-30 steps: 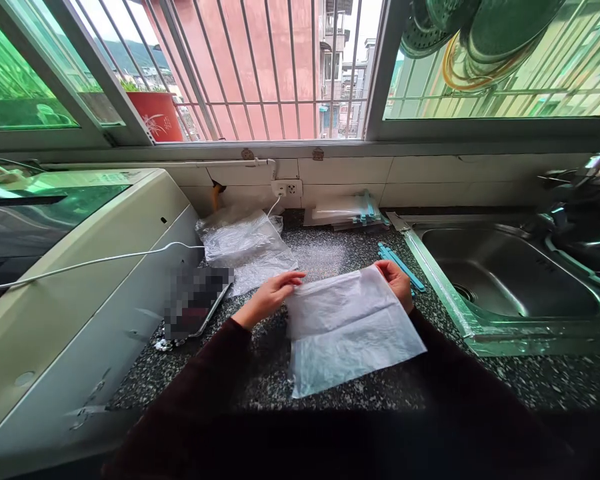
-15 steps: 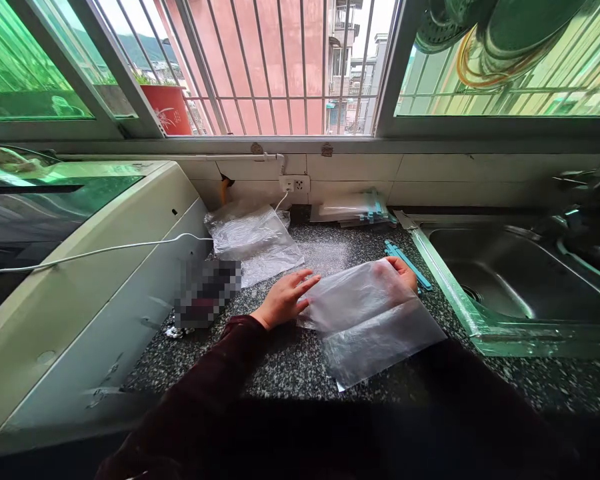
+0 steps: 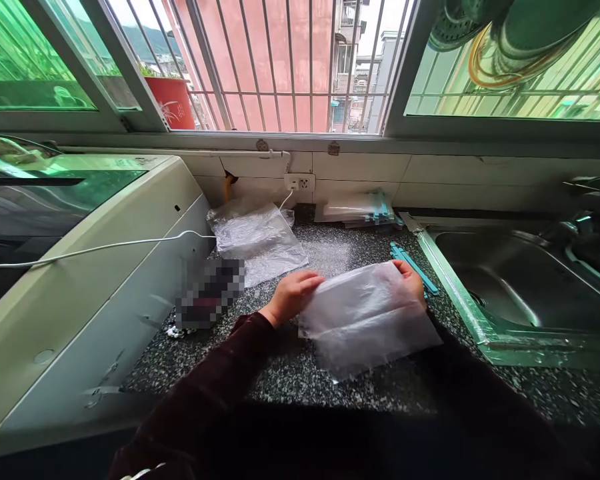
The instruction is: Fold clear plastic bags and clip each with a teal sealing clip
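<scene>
- Over the tabletop (image 3: 325, 253), the right hand (image 3: 411, 283) pinches one corner of a plastic bag (image 3: 367, 313).
- Left hand (image 3: 293, 295) touches its left edge; can't tell if gripping.
- Open room behind; blue strips (image 3: 414, 268) near right.

Plastic sheet (image 3: 367, 310) over counter (image 3: 280, 373), between machine (image 3: 110, 273) on left and sink (image 3: 485, 267) on right

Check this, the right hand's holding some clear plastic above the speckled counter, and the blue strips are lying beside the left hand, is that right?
Wrong about the blue strips: the head view shows them beside the right hand, toward the sink, not beside the left hand. The rest stands: the right hand holds clear plastic above the speckled counter.
</scene>
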Demonstrator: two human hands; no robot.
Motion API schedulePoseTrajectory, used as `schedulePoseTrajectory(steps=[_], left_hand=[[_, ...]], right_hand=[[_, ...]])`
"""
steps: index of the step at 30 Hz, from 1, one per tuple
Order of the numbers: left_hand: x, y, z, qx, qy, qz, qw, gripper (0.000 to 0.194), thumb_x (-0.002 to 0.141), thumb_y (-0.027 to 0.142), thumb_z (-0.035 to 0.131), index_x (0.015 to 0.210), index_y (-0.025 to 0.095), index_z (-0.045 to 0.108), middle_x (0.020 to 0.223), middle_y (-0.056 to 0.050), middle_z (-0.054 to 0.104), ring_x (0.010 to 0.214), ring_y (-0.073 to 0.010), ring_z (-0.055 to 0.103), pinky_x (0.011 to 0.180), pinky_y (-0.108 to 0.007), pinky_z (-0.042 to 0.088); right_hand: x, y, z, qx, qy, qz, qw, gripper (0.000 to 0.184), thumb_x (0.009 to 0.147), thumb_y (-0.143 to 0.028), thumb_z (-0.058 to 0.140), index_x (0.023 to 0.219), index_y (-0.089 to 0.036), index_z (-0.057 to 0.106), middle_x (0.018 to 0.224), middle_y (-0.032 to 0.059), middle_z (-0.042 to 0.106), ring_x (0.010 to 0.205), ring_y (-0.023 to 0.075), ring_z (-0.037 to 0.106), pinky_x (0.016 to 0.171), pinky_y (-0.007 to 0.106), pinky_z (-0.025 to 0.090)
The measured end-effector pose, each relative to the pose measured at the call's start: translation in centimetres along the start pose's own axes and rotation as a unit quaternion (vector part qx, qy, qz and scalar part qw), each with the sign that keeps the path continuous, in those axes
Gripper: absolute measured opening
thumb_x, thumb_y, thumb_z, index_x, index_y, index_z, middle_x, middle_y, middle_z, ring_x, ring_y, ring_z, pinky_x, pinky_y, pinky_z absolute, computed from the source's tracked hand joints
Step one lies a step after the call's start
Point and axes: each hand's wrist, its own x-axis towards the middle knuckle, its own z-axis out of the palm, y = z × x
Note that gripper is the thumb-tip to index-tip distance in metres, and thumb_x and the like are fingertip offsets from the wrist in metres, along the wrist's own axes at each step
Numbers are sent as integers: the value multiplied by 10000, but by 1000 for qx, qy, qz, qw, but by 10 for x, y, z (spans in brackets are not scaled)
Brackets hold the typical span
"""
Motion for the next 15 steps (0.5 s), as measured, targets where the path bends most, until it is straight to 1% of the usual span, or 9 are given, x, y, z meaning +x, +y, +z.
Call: schedulePoseTrajectory(steps=[2, 3, 5, 7, 9, 11, 13, 15], left_hand=[[-1, 3, -6, -104, 15, -92, 990, 263, 807, 274, 476, 920, 164, 686, 889, -88, 695, 812, -181, 622, 757, -311, 492], [-3, 3, -9, -156, 17, -148, 977, 259, 786, 305, 501, 886, 158, 691, 865, -78, 699, 789, -180, 622, 738, -303, 495], [-6, 4, -15, -247, 27, -249, 936, 290, 725, 373, 564, 832, 136, 692, 803, -71, 698, 722, -176, 614, 675, -285, 496], [-8, 3, -20, -313, 39, -315, 895, 346, 664, 421, 618, 794, 108, 686, 709, -63, 677, 620, -150, 578, 589, -255, 473], [-9, 2, -23, -356, 36, -343, 868, 367, 634, 445, 647, 738, 94, 674, 615, -39, 632, 533, -111, 514, 513, -220, 421], [-8, 2, -25, -380, 31, -355, 853, 362, 627, 453, 659, 686, 95, 656, 544, -3, 572, 480, -77, 445, 462, -193, 359], [-7, 3, -27, -381, 41, -362, 850, 360, 611, 459, 671, 657, 103, 641, 511, 21, 526, 462, -63, 407, 443, -181, 322], [-6, 3, -28, -363, 59, -362, 856, 363, 595, 467, 678, 654, 110, 639, 516, 24, 522, 472, -66, 410, 449, -182, 322]], right_hand=[[-6, -6, 2, 13, -7, 6, 1000, 269, 630, -336, 637, 854, -204, 567, 603, -6, 600, 506, 140, 536, 484, 268, 428], [-9, -9, 2, 14, -16, 5, 1000, 259, 639, -325, 638, 858, -203, 574, 606, -10, 601, 501, 131, 524, 474, 258, 413], [-12, -12, 4, -7, -34, -8, 999, 186, 665, -314, 626, 808, -198, 595, 603, -14, 593, 496, 113, 496, 461, 242, 387], [-13, -12, 5, -40, -37, -25, 998, 128, 674, -305, 624, 732, -191, 610, 619, -8, 593, 522, 109, 494, 475, 237, 388], [-11, -9, 6, -50, -31, -24, 998, 126, 666, -307, 631, 703, -186, 621, 641, -2, 602, 560, 113, 508, 505, 239, 407], [-7, -5, 7, -37, -29, 4, 999, 157, 642, -331, 652, 683, -182, 623, 627, -4, 600, 559, 112, 505, 514, 239, 415], [-4, -2, 8, -15, -33, 50, 998, 209, 610, -368, 679, 672, -178, 618, 593, -11, 591, 533, 107, 493, 501, 236, 411], [-2, 1, 9, 8, -40, 94, 995, 266, 577, -405, 708, 678, -176, 618, 592, -13, 599, 518, 103, 490, 491, 234, 411]])
